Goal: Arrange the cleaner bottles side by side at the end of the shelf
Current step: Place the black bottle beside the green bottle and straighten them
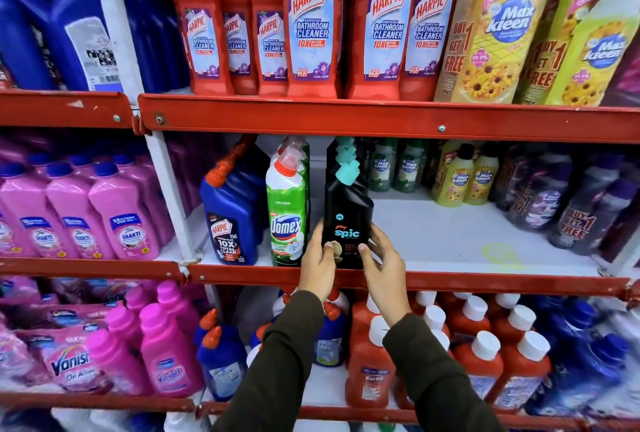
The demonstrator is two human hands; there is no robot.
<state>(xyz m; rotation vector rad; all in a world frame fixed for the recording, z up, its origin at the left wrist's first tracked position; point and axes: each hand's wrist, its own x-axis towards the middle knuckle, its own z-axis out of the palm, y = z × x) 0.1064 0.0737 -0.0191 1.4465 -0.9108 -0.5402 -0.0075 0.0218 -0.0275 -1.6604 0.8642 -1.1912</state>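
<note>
A black Spic cleaner bottle (pixel 347 213) with a teal cap stands at the front edge of the middle shelf (pixel 450 237). My left hand (pixel 318 263) grips its lower left side and my right hand (pixel 382 265) its lower right side. More black teal-capped bottles stand in a row behind it. Left of it stands a green and white Domex bottle (pixel 286 217), with others behind, then a blue Harpic bottle (pixel 231 220) at the shelf's left end. A small gap separates the Spic bottle from the Domex.
Bare white shelf lies right of the Spic bottle. Yellow Max Kleen bottles (pixel 464 179) and dark purple bottles (pixel 554 199) stand at the back right. Red Harpic bottles (pixel 311 23) fill the shelf above; red, white-capped bottles (pixel 478 355) fill the one below. Pink bottles (pixel 83 217) occupy the left bay.
</note>
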